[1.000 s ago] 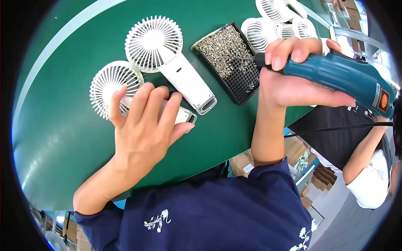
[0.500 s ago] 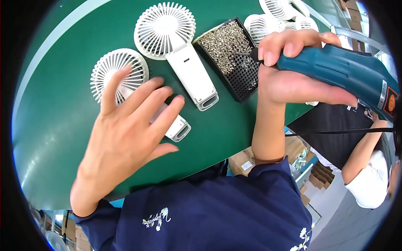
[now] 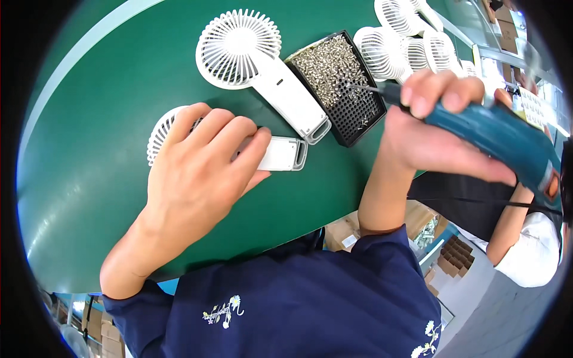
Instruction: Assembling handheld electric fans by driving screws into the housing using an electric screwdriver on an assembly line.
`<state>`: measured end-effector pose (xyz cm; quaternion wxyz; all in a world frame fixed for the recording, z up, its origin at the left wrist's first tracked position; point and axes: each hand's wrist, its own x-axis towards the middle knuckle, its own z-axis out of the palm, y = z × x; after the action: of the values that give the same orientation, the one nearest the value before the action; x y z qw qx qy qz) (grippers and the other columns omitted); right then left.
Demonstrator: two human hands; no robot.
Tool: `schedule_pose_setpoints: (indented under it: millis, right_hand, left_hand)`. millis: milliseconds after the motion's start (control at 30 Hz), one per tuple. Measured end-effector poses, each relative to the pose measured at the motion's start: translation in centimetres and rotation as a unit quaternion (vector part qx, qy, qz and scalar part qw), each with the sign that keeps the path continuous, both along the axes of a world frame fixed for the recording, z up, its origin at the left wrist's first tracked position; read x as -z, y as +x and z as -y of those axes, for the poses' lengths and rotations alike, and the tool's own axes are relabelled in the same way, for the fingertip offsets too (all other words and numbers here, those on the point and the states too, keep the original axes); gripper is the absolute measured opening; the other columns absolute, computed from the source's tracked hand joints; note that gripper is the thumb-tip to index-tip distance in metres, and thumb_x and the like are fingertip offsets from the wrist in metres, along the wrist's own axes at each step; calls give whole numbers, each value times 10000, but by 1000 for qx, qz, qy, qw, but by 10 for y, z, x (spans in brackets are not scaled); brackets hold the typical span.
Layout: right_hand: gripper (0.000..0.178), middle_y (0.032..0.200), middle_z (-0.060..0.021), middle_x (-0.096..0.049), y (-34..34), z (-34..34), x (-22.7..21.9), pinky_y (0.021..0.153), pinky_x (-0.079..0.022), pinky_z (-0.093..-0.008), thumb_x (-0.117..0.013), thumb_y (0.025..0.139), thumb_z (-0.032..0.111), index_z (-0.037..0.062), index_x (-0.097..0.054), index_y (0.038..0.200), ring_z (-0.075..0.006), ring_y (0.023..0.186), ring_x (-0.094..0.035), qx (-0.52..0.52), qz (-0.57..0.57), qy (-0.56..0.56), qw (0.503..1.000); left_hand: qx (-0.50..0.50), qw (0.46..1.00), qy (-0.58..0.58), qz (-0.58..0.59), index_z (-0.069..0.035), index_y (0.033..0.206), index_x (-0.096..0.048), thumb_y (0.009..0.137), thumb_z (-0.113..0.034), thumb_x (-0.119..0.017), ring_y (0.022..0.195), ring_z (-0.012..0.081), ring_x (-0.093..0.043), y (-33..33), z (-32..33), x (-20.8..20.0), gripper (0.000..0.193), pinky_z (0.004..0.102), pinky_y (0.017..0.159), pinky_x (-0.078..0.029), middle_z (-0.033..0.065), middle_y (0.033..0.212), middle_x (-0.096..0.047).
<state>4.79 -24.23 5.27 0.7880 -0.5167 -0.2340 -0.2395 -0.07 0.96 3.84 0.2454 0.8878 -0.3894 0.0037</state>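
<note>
My left hand (image 3: 194, 164) is closed over the near white handheld fan (image 3: 282, 154), its fingers curled round the neck and hiding much of the round grille. The fan's handle end sticks out to the right. In my right hand (image 3: 427, 137) is a teal electric screwdriver (image 3: 486, 131). Its thin bit points left, with the tip over a black box (image 3: 352, 137) of small silver screws (image 3: 325, 68); I cannot tell whether a screw is on it. A second white handheld fan (image 3: 289, 98) lies just beyond my left hand, its handle end beside the box.
Several more white fans (image 3: 382, 51) are piled at the back right of the green table (image 3: 89, 179). A black cable (image 3: 465, 200) trails from the screwdriver. At the right, another person's arm (image 3: 507, 230) shows. Cardboard boxes (image 3: 456, 256) stand below the table edge.
My left hand has closed on the near fan, which has turned and shifted right. The screwdriver has moved slightly right and down, and its bit now shows over the screws.
</note>
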Motion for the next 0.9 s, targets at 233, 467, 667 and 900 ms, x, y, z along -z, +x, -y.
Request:
schedule_pose_setpoints:
  millis: [233,467,667,900]
  right_hand:
    - [720,856,-46,-554,-42,-18,-34,515,-442,-320,-524,889,649,58,-478,1296,-164,572,-546,-154,-9,-23,988]
    - [745,857,-67,-545,-42,-26,-13,514,-445,-350,-443,901,715,102,-401,1323,-195,548,-543,-223,-36,-49,973]
    - [750,852,-68,-544,-40,-23,-16,505,-421,-337,-438,898,724,103,-406,1316,-194,536,-538,-208,-35,-54,976]
    - [752,860,-77,-546,-43,-27,-8,503,-431,-346,-443,893,728,110,-404,1319,-205,543,-540,-205,-38,-48,977]
  left_hand:
    - [-27,999,24,-28,-47,1039,-648,706,-232,-762,941,239,-574,-5,5,-4,398,409,898,-436,49,992,-593]
    - [-25,999,26,-33,-54,1034,-643,697,-225,-768,926,231,-572,-4,4,-4,398,402,895,-440,40,984,-584]
    - [-21,999,24,-35,-53,1038,-646,697,-226,-766,931,231,-574,-2,4,-5,400,400,893,-440,41,985,-587]
    - [-25,999,23,-34,-54,1034,-653,698,-234,-765,929,227,-576,-3,6,-3,397,397,894,-435,38,978,-593]
